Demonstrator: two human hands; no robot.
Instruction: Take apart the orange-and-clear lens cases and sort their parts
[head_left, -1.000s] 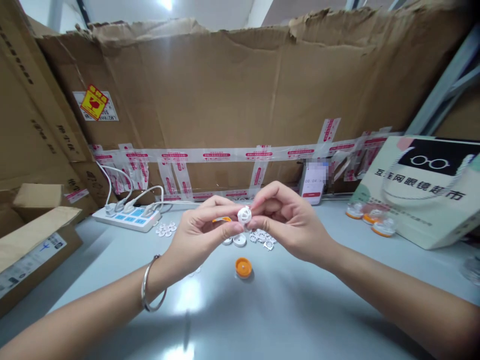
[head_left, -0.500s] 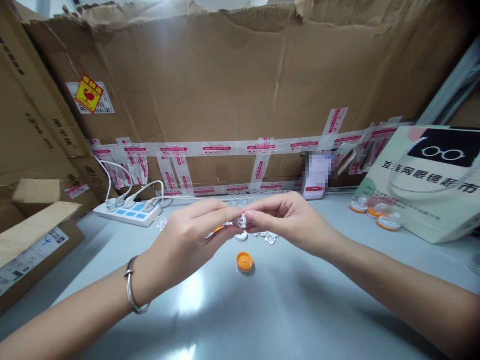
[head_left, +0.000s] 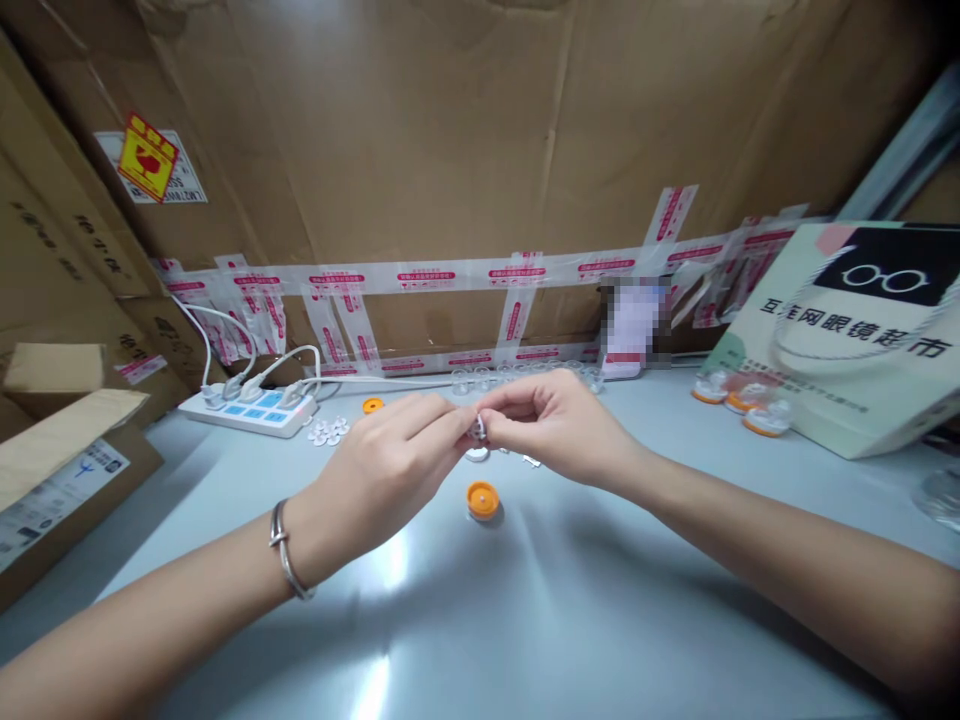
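My left hand and my right hand meet above the table, fingertips pinched together around a small white plastic part. Fingers cover most of that part, so its full shape is hidden. Below them on the table sits a round orange piece with a small pin at its centre. A white disc lies just behind, partly covered by the hands. Small white pieces are grouped left of my left hand, and another orange disc lies farther back.
A white power strip with plugged cables stands at the back left, beside an open carton. Clear round pieces line the back edge. At right are orange-and-clear round items, a paper bag and a pixelated upright device.
The view has tilted down slightly, so the background sits higher. Both hands stay together on the small white part, which is turned a little and more covered by the fingers.
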